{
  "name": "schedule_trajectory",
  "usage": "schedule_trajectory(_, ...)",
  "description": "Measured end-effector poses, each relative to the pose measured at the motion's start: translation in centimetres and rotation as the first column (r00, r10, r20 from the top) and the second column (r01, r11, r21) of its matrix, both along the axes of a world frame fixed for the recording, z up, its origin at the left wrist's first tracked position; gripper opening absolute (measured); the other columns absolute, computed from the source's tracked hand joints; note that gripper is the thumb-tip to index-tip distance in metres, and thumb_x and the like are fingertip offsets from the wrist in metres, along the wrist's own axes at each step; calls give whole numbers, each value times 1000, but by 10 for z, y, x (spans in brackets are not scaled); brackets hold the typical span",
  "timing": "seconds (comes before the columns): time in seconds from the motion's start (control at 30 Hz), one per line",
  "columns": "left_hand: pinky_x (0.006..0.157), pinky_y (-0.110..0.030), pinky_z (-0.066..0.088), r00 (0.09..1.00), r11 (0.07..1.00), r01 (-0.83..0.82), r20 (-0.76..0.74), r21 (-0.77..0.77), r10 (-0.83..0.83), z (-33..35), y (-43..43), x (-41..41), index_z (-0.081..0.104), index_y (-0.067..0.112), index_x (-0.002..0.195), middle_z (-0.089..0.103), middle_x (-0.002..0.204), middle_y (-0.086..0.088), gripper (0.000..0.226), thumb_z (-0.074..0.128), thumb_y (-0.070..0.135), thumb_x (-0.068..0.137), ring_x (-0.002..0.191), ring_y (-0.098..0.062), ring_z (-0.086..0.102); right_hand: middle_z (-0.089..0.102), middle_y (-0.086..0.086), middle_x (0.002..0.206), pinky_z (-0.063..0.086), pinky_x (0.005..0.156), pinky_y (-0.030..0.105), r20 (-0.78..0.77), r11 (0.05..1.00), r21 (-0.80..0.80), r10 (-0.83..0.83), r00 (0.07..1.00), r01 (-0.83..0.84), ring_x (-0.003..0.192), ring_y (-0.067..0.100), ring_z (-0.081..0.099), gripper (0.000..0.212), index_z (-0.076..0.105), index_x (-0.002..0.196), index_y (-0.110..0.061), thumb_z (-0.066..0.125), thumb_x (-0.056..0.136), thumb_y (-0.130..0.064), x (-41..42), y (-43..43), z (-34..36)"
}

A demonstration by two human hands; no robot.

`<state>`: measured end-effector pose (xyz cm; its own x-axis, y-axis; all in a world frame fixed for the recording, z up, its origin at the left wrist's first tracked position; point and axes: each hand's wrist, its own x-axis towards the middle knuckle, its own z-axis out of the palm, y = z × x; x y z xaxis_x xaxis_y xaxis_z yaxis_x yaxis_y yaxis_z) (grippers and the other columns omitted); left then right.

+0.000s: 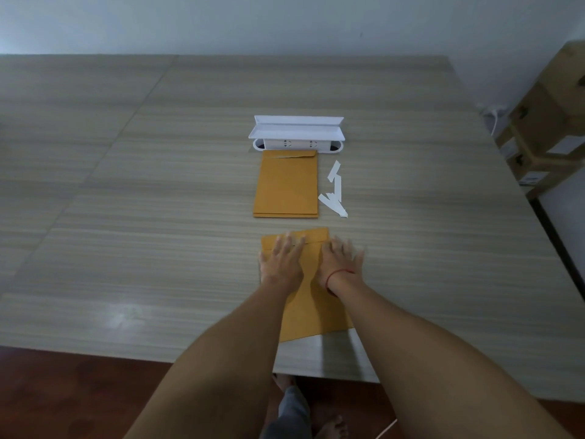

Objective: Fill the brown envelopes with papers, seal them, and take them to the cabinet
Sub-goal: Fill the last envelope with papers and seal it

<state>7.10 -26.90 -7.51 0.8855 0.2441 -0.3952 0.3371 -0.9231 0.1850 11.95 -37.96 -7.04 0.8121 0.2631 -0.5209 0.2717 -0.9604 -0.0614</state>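
Both hands flat on the near brown envelope [311, 312], which lies on the table [126, 191] close to the front edge, slightly skewed. Left hand [281, 261] and right hand [340, 264] lie side by side on its upper part, fingers [286, 245] straight and spread, pressing down, nothing gripped. Fingertips sit around the flap line; motion blur there, so can't tell if the flap is fully stuck. Forearms hide much of the envelope's lower half and sides. Red string [340, 273] round the right wrist. Further back, centre: stack of brown envelopes [286, 188], at least two going by the doubled bottom edge, exact count unclear; top one's flap looks partly lifted. White paper strips [335, 191] lie just right of that stack, touching or nearly, can't tell which. Behind the stack, a white socket box [297, 134] with its lid up. Cardboard boxes [550, 122] beside the table's right side, cut off by the frame. Bare feet [330, 426] show below the table edge, partly hidden
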Motion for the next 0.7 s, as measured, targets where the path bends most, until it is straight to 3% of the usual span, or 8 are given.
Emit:
schedule_trajectory(0.07,114,-64,12,998,1000,1,-55,-15,-2,-3,-8,3,2,39,149,-9,161,4,72,43,16,95,149,-25,-8,-3,1,163,-6,118,56,-9,999,24,-23,1000,23,150,26,-3,67,10,154,-22,42,96,-32,-1,3,-2)
schedule_trajectory(0.2,111,-67,14,993,998,-15,-120,-60,7,-2,-5,6,9,40,148,-8,161,7,70,46,15,94,149,-25,-7,5,0,162,21,116,49,-58,984,136,-112,992,119,148,25,10,66,16,151,-20,48,94,-28,-5,-2,-7)
schedule_trajectory(0.33,115,-62,15,994,989,-69,-98,-128,57,-2,5,4,16,28,150,0,161,6,58,37,16,97,150,-22,0,29,4,154,34,109,46,-69,957,208,-191,979,201,140,27,31,65,22,149,-17,51,92,-24,-7,-3,5)
schedule_trajectory(0.43,117,-54,20,992,990,-111,-70,-82,105,-4,17,-4,20,18,149,4,162,1,51,31,24,100,149,-23,8,46,7,141,42,103,43,-74,943,218,-240,968,250,127,29,47,54,34,141,-16,51,89,-15,-4,-4,12)
schedule_trajectory(0.5,115,-50,27,983,982,-186,-12,-41,185,0,22,-12,27,15,147,8,160,-4,50,31,32,100,146,-26,18,51,8,134,45,100,42,-71,946,207,-238,969,248,122,29,51,48,40,134,-13,51,88,-10,-3,-4,14)
schedule_trajectory(0.6,102,-44,41,921,926,-379,103,3,376,12,21,-22,39,11,136,34,143,-14,45,41,34,97,129,-31,39,50,10,132,47,97,39,-48,947,224,-226,973,231,120,29,51,43,44,131,-11,52,89,-10,-4,1,14)
schedule_trajectory(0.7,97,-43,45,796,797,-603,36,-34,604,17,23,-29,39,6,128,43,130,-14,56,59,38,87,123,-32,45,46,11,132,47,97,39,-60,927,265,-260,964,267,120,29,50,40,47,129,-12,57,90,-19,-5,9,11)
